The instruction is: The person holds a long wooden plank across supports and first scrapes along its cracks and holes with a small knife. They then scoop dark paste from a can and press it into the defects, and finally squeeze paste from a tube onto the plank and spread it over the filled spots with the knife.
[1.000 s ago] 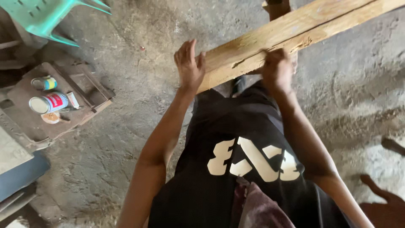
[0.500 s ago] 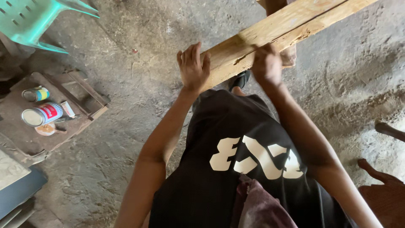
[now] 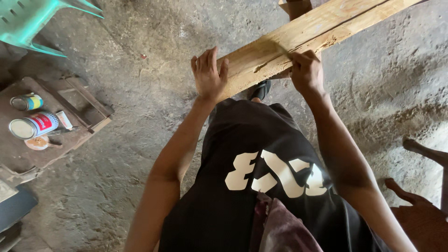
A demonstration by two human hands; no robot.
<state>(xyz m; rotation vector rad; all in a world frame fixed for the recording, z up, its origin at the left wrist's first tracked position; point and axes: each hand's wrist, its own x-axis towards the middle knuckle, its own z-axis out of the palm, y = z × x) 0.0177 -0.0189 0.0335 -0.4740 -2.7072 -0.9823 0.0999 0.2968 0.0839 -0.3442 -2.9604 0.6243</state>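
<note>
Best done with the left hand (image 3: 208, 74) pressed flat, fingers spread wide, on the near end of the wooden plank (image 3: 298, 39) running toward 2 o'clock, while the right hand (image 3: 305, 72), fingers pinched narrow on a thin tool, works steadily along the crack.

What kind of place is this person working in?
Probably a rough home or backyard woodworking spot: a bare, dusty concrete floor, a long raw wooden plank under both hands, and tins on a low wooden board.
</note>
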